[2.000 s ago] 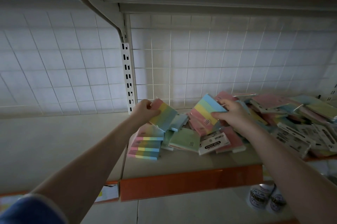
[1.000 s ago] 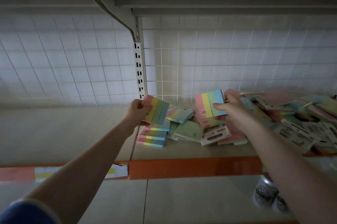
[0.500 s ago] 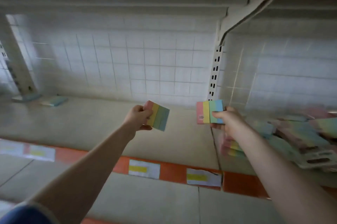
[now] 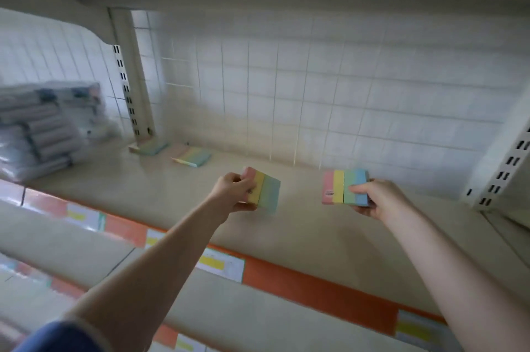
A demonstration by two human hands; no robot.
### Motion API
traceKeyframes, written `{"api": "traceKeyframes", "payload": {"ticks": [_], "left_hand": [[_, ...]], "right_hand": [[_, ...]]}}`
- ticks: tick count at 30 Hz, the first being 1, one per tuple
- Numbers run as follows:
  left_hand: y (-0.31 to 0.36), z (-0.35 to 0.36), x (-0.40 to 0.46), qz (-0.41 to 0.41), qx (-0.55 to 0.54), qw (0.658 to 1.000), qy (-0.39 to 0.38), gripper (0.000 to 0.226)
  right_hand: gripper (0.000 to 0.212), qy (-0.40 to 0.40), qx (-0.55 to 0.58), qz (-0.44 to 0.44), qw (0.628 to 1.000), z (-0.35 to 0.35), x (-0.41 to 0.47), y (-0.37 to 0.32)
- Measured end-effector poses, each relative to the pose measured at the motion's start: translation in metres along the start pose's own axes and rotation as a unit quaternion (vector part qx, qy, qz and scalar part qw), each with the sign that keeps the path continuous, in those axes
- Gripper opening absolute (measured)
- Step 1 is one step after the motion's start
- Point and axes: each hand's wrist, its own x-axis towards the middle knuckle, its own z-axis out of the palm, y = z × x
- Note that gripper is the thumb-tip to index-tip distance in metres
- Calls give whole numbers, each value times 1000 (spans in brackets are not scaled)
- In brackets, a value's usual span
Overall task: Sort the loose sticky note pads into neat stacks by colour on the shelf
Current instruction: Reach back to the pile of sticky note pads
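Note:
My left hand (image 4: pixel 233 191) grips a striped pad (image 4: pixel 265 189) with pink, yellow and green bands, held above the cream shelf (image 4: pixel 286 225). My right hand (image 4: pixel 378 198) grips a second striped pad (image 4: pixel 342 187) with pink, yellow, green and blue bands, its face turned toward me. Two more pads lie flat at the back left of the shelf: a multicolour pad (image 4: pixel 192 156) and a bluish-green pad (image 4: pixel 149 147) near the upright. The loose pile of pads is out of view.
Wrapped grey packs (image 4: pixel 43 128) fill the far left bay. A slotted upright (image 4: pixel 130 76) stands at the back left, another upright (image 4: pixel 507 162) at the right. A white wire grid backs the shelf. The orange front edge (image 4: pixel 315 291) carries price labels.
My view has swung left, off the pile of pads and onto the neighbouring shelf bay. Both hands have carried their striped pads leftward over this shelf.

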Motion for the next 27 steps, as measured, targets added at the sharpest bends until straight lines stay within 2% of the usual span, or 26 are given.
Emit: {"api": "traceKeyframes", "payload": {"ticks": [2, 8, 15, 21, 25, 27], "left_hand": [[1, -14, 7, 0, -4, 1000, 5, 13], [3, -56, 24, 1, -24, 999, 41, 6], [30, -131, 57, 20, -22, 996, 84, 17], [41, -205, 111, 20, 5, 996, 85, 9], [44, -253, 151, 11, 28, 997, 66, 22], [44, -274, 169, 5, 44, 997, 66, 20]], "right_hand": [[14, -10, -8, -1, 1000, 19, 4, -5], [17, -51, -8, 1, 999, 72, 28, -15], [17, -74, -25, -6, 997, 142, 44, -29], [16, -44, -36, -16, 998, 224, 60, -36], [17, -14, -35, -12, 999, 276, 68, -36], [20, -3, -35, -4, 999, 300, 68, -35]]}}
